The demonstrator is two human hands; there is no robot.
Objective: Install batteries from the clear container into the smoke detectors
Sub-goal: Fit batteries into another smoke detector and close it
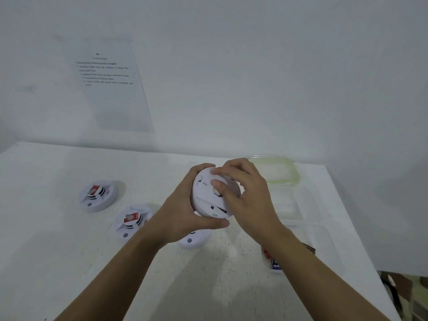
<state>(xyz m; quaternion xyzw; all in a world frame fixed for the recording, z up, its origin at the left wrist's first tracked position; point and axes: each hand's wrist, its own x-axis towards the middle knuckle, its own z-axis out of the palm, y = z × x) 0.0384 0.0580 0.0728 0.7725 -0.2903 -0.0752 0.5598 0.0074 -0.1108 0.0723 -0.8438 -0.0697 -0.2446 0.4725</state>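
A round white smoke detector (208, 200) is lifted above the white table, its flat back turned toward me. My left hand (183, 212) grips its rim from the left and below. My right hand (243, 193) holds it from the right, thumb pressed on the back plate. Two open detectors lie on the table at left, one (97, 196) farther back and one (132, 222) nearer, each with a red battery on it. A third detector (193, 240) peeks out under my left wrist. The clear container (324, 242) sits at right, with batteries (273, 260) partly hidden by my right forearm.
A clear lid with a green rim (278, 172) lies at the back right of the table (58, 262). A printed sheet (111, 84) hangs on the wall behind. The table's right edge runs close past the container, with clutter (403, 295) on the floor beyond.
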